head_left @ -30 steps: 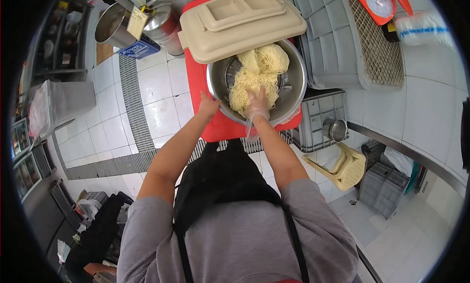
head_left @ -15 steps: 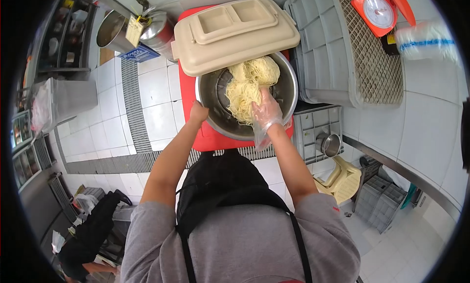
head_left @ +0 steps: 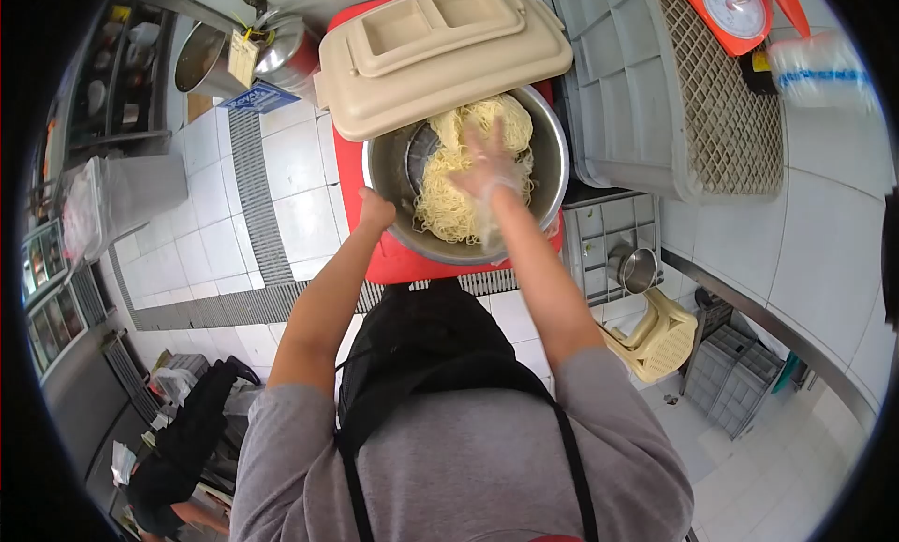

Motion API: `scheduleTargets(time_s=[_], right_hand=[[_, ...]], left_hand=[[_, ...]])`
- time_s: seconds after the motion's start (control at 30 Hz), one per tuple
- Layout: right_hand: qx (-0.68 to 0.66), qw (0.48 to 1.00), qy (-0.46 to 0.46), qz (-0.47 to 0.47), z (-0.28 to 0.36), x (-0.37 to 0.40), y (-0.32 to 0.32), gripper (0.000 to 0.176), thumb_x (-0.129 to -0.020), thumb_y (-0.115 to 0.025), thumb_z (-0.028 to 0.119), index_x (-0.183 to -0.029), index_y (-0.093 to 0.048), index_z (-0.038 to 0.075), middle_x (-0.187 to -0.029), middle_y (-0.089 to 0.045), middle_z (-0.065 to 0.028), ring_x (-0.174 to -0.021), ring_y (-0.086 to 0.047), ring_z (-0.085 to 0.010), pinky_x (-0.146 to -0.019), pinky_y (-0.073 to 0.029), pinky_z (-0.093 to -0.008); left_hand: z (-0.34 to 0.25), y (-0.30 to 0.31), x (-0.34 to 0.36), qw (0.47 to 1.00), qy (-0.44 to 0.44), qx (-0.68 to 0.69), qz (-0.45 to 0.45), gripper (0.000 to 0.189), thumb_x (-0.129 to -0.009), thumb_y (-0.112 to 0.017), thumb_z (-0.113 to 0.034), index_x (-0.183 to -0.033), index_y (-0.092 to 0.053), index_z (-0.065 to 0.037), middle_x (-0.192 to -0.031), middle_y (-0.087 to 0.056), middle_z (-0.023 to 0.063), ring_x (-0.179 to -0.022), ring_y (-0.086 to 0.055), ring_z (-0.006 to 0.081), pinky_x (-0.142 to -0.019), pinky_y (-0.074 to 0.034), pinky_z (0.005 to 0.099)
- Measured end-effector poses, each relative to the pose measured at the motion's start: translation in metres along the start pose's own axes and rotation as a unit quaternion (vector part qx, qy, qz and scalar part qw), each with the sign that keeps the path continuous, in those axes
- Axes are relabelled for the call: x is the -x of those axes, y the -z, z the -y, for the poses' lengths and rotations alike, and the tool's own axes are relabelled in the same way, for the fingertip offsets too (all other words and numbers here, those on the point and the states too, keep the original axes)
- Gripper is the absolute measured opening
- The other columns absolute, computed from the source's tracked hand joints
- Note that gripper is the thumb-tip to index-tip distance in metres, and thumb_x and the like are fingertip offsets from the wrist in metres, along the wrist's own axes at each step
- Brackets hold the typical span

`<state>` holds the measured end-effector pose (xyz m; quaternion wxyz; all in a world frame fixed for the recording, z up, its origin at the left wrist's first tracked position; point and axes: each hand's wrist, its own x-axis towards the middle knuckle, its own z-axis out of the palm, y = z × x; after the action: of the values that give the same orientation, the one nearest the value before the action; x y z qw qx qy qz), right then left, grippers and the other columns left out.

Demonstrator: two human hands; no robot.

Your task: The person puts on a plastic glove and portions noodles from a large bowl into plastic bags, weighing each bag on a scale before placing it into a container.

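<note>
A wide steel bowl [head_left: 560, 158] holds a heap of pale yellow noodles [head_left: 440, 200]. My left hand [head_left: 376, 209] is closed on the bowl's left rim. Over the noodles, my right hand [head_left: 491, 158] wears a clear plastic glove, its fingers spread and pointing away from me across the heap. Beyond it, more noodles lie against the far side of the bowl. A beige plastic lid [head_left: 440, 69] covers the bowl's back edge. Beneath everything is a red surface [head_left: 412, 268].
Grey plastic crates [head_left: 609, 83] stand to the right, beside a mesh rack [head_left: 726, 102] and a red scale [head_left: 730, 13]. A small steel pot [head_left: 635, 268] and a beige stool [head_left: 663, 341] are lower right. At lower left, another person [head_left: 178, 458] in black bends over.
My right hand has moved from the right edge of the noodles left and farther over the heap, its fingers now spread. The nearer noodles have shifted slightly left. My left hand stays at the rim.
</note>
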<state>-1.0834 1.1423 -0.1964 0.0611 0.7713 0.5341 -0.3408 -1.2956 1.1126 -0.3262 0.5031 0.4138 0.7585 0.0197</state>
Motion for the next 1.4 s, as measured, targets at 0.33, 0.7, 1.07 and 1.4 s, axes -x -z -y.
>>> scheduleTargets(time_s=[0.33, 0.7, 1.07, 1.4], right_hand=[[0.080, 0.982, 0.123, 0.123, 0.017, 0.030, -0.064, 0.057, -0.077, -0.057, 0.019, -0.130, -0.038, 0.021, -0.137, -0.031, -0.0127, -0.123, -0.035, -0.0267, -0.100, -0.031, -0.0359], [-0.127, 0.990, 0.055, -0.031, -0.082, -0.032, -0.100, 0.043, -0.071, -0.062, 0.024, -0.113, -0.056, 0.015, -0.121, -0.048, -0.0155, -0.109, -0.048, -0.0300, -0.096, -0.036, -0.0344], [0.008, 0.998, 0.030, -0.061, -0.033, -0.063, 0.015, 0.077, -0.065, -0.069, 0.042, -0.130, -0.037, 0.015, -0.134, -0.035, -0.0155, -0.122, -0.037, -0.0285, -0.098, -0.036, -0.0351], [-0.040, 0.998, -0.039, -0.027, -0.039, -0.089, -0.021, 0.064, -0.068, -0.067, 0.032, -0.125, -0.041, 0.016, -0.118, -0.051, -0.0131, -0.111, -0.048, -0.0319, -0.090, -0.042, -0.0385]], left_hand=[[0.001, 0.003, 0.002, 0.999, -0.026, 0.041, 0.024, 0.067, -0.074, -0.046, -0.002, -0.123, -0.005, 0.016, -0.105, -0.050, 0.0333, -0.095, -0.056, 0.0379, -0.078, -0.047, 0.0378], [0.009, 0.001, -0.003, 0.994, -0.087, -0.059, -0.009, 0.060, -0.077, -0.047, -0.005, -0.117, -0.007, 0.016, -0.097, -0.053, 0.0353, -0.089, -0.056, 0.0429, -0.077, -0.046, 0.0427], [0.000, 0.008, -0.003, 0.998, -0.060, -0.021, 0.025, 0.050, -0.078, -0.047, -0.005, -0.111, -0.013, 0.011, -0.092, -0.054, 0.0334, -0.088, -0.057, 0.0422, -0.075, -0.046, 0.0444], [0.022, -0.006, -0.012, 0.992, -0.119, 0.044, -0.026, 0.050, -0.078, -0.046, -0.006, -0.115, -0.015, 0.009, -0.090, -0.055, 0.0320, -0.087, -0.056, 0.0433, -0.075, -0.044, 0.0457]])
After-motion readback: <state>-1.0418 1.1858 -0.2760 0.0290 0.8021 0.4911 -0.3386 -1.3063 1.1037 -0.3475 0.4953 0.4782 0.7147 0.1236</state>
